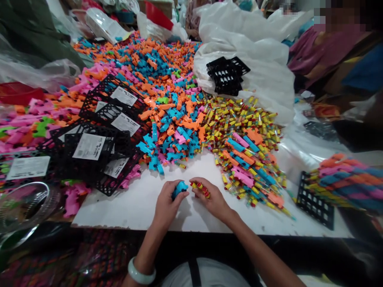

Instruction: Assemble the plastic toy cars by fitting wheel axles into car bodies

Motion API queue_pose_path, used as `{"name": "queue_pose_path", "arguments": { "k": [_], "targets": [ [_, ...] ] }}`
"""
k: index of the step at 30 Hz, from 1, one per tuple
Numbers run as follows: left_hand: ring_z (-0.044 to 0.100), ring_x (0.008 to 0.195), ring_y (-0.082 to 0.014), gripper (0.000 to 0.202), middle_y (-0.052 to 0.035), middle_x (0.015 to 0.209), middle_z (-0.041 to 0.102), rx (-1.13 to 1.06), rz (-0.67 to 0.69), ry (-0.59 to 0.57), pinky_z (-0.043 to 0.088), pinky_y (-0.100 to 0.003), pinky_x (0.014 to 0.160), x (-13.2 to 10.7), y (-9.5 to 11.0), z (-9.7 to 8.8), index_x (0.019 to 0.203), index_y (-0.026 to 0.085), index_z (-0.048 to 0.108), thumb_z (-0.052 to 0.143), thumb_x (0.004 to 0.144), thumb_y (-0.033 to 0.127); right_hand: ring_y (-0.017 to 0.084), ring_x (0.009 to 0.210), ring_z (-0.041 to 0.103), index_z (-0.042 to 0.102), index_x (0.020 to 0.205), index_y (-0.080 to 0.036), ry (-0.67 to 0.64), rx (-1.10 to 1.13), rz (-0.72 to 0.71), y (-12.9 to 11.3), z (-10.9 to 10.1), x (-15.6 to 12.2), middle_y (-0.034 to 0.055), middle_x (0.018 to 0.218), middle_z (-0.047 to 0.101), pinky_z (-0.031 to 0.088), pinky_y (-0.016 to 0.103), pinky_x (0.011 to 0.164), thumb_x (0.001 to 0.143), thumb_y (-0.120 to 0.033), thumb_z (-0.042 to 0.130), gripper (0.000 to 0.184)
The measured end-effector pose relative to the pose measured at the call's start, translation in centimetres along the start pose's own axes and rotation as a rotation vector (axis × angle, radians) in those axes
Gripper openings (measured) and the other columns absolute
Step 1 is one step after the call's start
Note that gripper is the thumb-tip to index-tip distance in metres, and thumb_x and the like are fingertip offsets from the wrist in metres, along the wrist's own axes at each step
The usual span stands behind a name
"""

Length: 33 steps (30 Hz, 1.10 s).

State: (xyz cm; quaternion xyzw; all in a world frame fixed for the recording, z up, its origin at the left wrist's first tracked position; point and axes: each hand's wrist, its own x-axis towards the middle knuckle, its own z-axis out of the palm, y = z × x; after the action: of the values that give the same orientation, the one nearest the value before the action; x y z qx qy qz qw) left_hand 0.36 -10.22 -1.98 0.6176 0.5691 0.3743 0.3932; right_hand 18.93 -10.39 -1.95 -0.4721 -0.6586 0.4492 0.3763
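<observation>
In the head view my left hand [166, 202] is closed around a small blue plastic toy piece [180, 188], its lower part hidden by the fingers. Just to its right, my right hand [216, 200] pinches several small tubes with yellow and red ends [202, 189]. The two hands are close together but apart, above the white tabletop [134, 213]. Beyond them lies a heap of blue, orange and pink toy pieces [179, 135]. To the right spreads a pile of yellow-ended clear tubes [221, 119], with several coloured pieces fitted with tubes [243, 175] on top.
Black plastic lattice racks with white labels [89, 146] are stacked on the left, near a clear plastic basket [25, 203]. More black racks [226, 75] rest on white plastic sheeting [266, 83]. A filled rack [317, 199] stands at right. Another person [326, 52] sits beyond.
</observation>
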Motion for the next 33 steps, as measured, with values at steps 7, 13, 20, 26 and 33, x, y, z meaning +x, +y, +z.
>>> {"name": "queue_pose_path", "arguments": {
  "k": [7,13,20,26,33],
  "targets": [
    [0.058,0.097,-0.0194,0.035,-0.0056,0.102,0.063,-0.075,-0.057,-0.16,0.046,-0.034,0.088,-1.0,1.0,-0.5,0.111,0.021,0.062,0.054,0.086,0.044,0.014,0.095,0.06,0.064,0.109,-0.023,-0.054,0.068,-0.101,-0.6,-0.4,0.2,0.0043,0.099,0.062,0.048,0.027,0.087,0.092,-0.031,0.056,0.02],
    [0.058,0.09,-0.0185,0.025,-0.0045,0.091,0.06,-0.006,-0.046,-0.104,0.047,-0.032,0.083,-1.5,0.8,-0.7,0.1,0.021,0.066,0.056,0.086,0.039,0.015,0.092,0.063,0.062,0.112,-0.024,-0.047,-0.052,-0.014,-0.5,-1.3,-0.4,0.0034,0.102,0.067,0.049,0.027,0.083,0.088,-0.034,0.061,0.026],
    [0.058,0.092,-0.0193,0.021,-0.0053,0.095,0.064,0.189,0.152,-0.009,0.046,-0.035,0.084,-2.0,0.8,0.3,0.103,0.021,0.063,0.052,0.091,0.034,0.014,0.087,0.063,0.063,0.102,-0.022,-0.085,-0.151,-0.015,-0.9,-1.8,-0.9,0.0017,0.094,0.068,0.047,0.024,0.078,0.091,-0.032,0.056,0.016],
    [0.06,0.086,-0.0196,0.021,-0.005,0.089,0.068,0.346,0.328,0.016,0.047,-0.035,0.079,-1.9,0.8,0.5,0.1,0.02,0.063,0.048,0.093,0.034,0.013,0.084,0.062,0.064,0.1,-0.02,-0.182,-0.199,-0.081,-0.8,-2.5,-0.5,0.0027,0.093,0.068,0.046,0.022,0.075,0.091,-0.024,0.053,0.014],
    [0.066,0.081,-0.0209,0.031,-0.0004,0.085,0.071,0.271,0.283,-0.038,0.053,-0.034,0.076,-1.6,-2.1,0.8,0.086,0.03,0.069,0.055,0.084,0.057,0.015,0.086,0.064,0.063,0.097,-0.02,-0.363,-0.496,-0.27,0.6,-2.8,-0.4,-0.0001,0.092,0.07,0.047,0.02,0.074,0.07,-0.011,0.063,0.028]
  ]
}}
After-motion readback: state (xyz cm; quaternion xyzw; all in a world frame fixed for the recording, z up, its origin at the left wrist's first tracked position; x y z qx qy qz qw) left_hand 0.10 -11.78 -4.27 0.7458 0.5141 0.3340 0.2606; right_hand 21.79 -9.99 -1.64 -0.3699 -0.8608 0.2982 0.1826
